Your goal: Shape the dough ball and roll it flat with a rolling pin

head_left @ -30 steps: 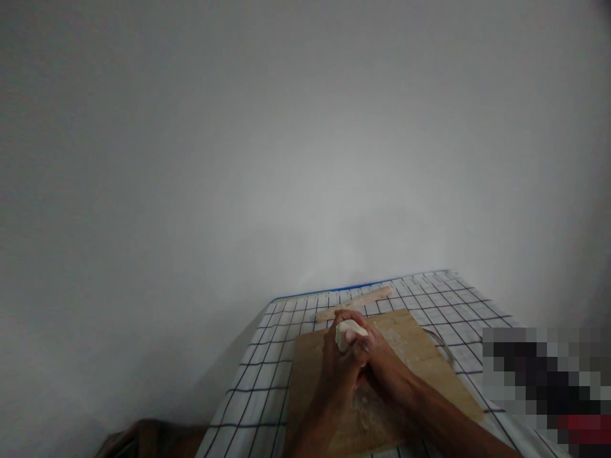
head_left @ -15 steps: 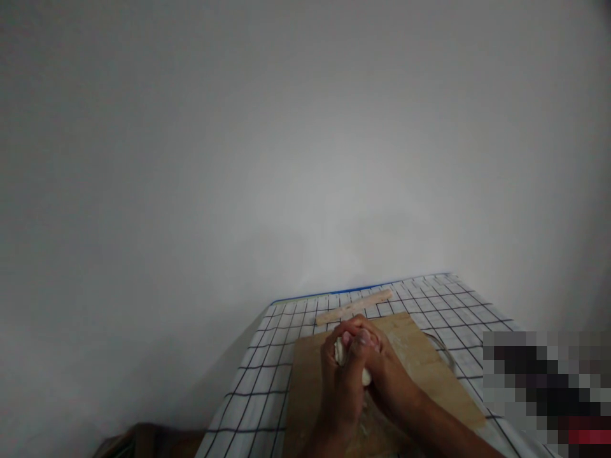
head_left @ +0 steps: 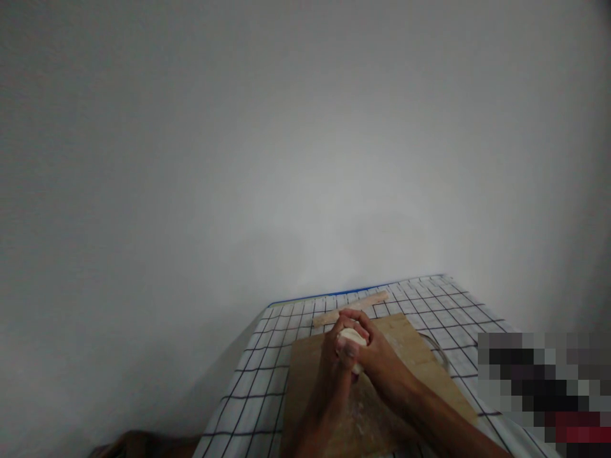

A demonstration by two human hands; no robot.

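Observation:
A pale lump of dough [head_left: 352, 334] is squeezed between my two hands, above a floured wooden board [head_left: 305, 369]. My left hand [head_left: 337, 353] wraps it from the left, its thumb pressed against the near side. From the right, my right hand [head_left: 375, 346] closes round the dough, its fingers curled over the far side. Much of the lump is hidden by the fingers. Flour marks the board below my wrists.
Behind the board lies a floury rolling pin [head_left: 377, 299] on a white checked tablecloth [head_left: 258, 359]. A clear round rim [head_left: 436, 350] shows by the board's right edge. A plain wall [head_left: 305, 159] rises behind the table. The lower right is pixelated.
My hands have shifted their grip on the dough; more of its top shows between the fingers now. The view has moved slightly.

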